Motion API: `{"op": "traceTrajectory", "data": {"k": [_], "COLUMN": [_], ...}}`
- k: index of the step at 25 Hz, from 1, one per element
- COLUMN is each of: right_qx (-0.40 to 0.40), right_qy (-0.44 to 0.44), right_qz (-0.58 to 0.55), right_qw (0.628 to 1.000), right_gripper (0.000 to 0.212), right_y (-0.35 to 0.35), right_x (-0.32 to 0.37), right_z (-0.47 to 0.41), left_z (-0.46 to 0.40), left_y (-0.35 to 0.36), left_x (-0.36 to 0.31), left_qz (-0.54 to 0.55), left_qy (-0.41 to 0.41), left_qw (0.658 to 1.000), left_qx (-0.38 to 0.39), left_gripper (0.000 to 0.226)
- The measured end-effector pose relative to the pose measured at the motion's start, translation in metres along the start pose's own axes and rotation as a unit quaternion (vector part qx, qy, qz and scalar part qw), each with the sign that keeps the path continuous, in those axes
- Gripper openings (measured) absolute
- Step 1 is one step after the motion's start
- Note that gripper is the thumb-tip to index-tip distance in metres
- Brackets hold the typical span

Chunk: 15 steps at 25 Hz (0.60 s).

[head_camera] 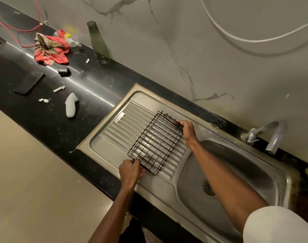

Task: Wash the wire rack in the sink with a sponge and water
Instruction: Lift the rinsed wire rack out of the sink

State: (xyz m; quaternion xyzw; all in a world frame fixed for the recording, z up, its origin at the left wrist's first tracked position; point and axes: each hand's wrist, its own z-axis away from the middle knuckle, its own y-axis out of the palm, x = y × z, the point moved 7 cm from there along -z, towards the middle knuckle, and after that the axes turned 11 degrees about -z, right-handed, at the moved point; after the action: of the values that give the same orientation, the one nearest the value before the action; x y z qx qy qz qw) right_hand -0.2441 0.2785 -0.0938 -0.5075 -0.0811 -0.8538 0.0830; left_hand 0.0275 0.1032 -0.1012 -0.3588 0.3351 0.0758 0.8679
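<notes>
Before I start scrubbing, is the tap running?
Off: no water falls from the faucet spout into the sink basin.

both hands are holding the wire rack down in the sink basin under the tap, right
Not quite. In the head view both hands, left hand and right hand, do hold the wire rack, but it is over the ribbed drainboard, not in the basin under the tap.

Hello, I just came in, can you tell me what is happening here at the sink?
A person holds a black wire rack over the ribbed drainboard of a steel sink. The left hand grips its near corner and the right hand grips its far edge. The tap shows no running water, and the basin holds no rack yet. No sponge is in either hand, so washing seems not yet started.
</notes>
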Motion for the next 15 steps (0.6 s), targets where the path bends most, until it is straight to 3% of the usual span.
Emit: {"op": "traceTrajectory", "data": {"k": [3,9,12,15], "right_qx": [-0.003,0.019,0.018,0.016], "right_qy": [0.015,0.021,0.017,-0.005], "right_qz": [0.021,0.030,0.051,0.090], "right_qw": [1.000,0.999,0.998,0.996], "right_gripper": [0.056,0.060,0.068,0.058], "right_y": [-0.008,-0.013,0.001,0.011], "right_x": [-0.020,-0.054,-0.029,0.005], "right_z": [-0.017,-0.054,-0.023,0.015], "left_z": [0.003,0.011,0.013,0.017], "left_y": [-0.001,-0.008,-0.011,-0.013], "left_x": [-0.004,-0.007,-0.007,-0.005], "left_qz": [0.001,0.004,0.006,0.004], "left_qy": [-0.008,-0.004,0.012,0.014], "left_qw": [1.000,1.000,1.000,1.000], "left_qx": [-0.006,-0.012,-0.002,0.014], "left_gripper": [0.042,0.038,0.034,0.034]}}
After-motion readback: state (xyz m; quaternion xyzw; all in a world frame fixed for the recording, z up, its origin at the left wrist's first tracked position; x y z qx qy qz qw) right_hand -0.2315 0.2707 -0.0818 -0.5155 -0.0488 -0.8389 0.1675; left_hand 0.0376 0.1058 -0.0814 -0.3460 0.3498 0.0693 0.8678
